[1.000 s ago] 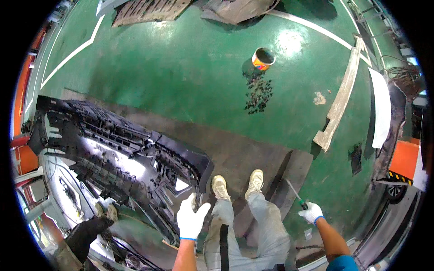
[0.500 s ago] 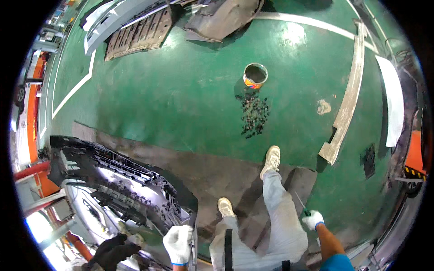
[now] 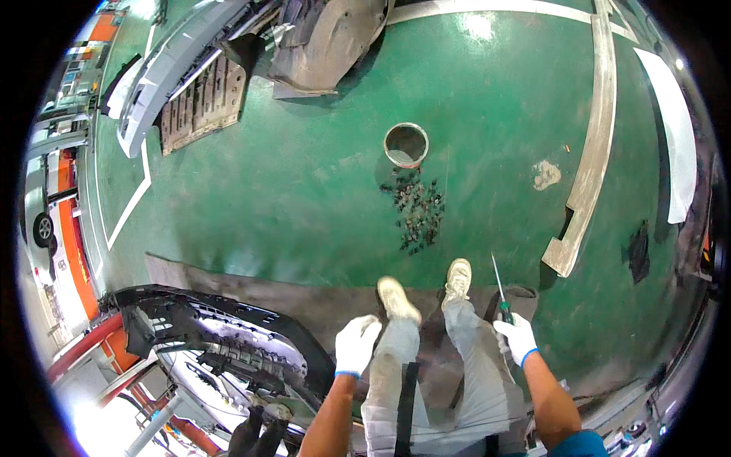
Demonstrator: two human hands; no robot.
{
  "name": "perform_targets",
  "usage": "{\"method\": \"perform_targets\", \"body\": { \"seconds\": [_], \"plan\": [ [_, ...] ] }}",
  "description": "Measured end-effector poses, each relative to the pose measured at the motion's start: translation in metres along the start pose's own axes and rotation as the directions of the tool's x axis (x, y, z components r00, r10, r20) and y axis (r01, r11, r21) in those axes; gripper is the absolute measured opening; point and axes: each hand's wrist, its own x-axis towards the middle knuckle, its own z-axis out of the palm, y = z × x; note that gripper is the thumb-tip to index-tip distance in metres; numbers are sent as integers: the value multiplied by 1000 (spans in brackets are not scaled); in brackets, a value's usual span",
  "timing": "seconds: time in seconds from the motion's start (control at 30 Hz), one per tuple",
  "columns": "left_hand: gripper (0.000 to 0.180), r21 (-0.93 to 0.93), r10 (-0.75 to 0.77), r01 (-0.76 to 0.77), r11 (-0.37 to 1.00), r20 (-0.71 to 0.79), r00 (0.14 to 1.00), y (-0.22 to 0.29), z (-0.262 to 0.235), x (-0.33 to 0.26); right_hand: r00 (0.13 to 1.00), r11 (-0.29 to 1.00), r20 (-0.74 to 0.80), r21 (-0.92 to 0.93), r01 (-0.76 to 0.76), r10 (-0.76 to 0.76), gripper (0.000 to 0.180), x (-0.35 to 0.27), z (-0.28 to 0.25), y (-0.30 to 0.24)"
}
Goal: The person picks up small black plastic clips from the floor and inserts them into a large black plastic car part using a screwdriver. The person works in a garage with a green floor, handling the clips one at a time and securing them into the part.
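My right hand (image 3: 517, 337), in a white knit glove with a blue cuff, is closed around the green handle of a screwdriver (image 3: 499, 283). Its long thin shaft points up and away from me. My left hand (image 3: 357, 346) wears a matching glove and hangs in front of my left leg, its fingers curled in with nothing visible in them. To the left of that hand lies a black car bumper (image 3: 221, 335), inner side up. Farther off, a round tin (image 3: 406, 145) stands on the floor, with many small dark clips (image 3: 419, 212) scattered just this side of it.
A dark mat (image 3: 304, 301) lies under my feet. To the right are a long, dirty beam-like strip (image 3: 598, 137), a white panel (image 3: 670, 129) and a black scrap (image 3: 638, 251). Car panels (image 3: 327, 46) rest at the far left. Another person's dark-sleeved arm (image 3: 259, 434) shows beside the bumper.
My view has swung toward the left bay and my left foot has stepped forward. The left hand has come up and right, away from the bumper. My right hand has risen with the screwdriver.
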Motion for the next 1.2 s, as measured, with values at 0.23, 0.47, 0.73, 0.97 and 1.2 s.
{"method": "perform_targets", "body": {
  "seconds": [0.23, 0.47, 0.73, 0.97, 1.2],
  "plan": [
    [29, 78, -21, 18, 997, 29, 999, -90, 64, 185, 994, 936, 100, 342, -86, 55, 16, 10, 130, -61],
    [30, -40, 139, -137, 990, 73, 988, -8, 91, 254, 991, 929, 92, 348, -122, 96, 21, 82, 182, -63],
    [32, 273, 98, -71, 959, -86, 991, -63, 168, 339, 960, 933, 156, 244, -266, 233, 28, 135, 159, -69],
    [19, 659, 431, -232, 715, -155, 889, -36, 244, 427, 926, 878, 166, 298, -374, 338, 42, 139, 131, -101],
    [13, 851, 438, -220, 477, -13, 899, -31, 281, 468, 960, 945, 130, 187, -268, 246, 29, 139, 127, -135]
  ]
}}
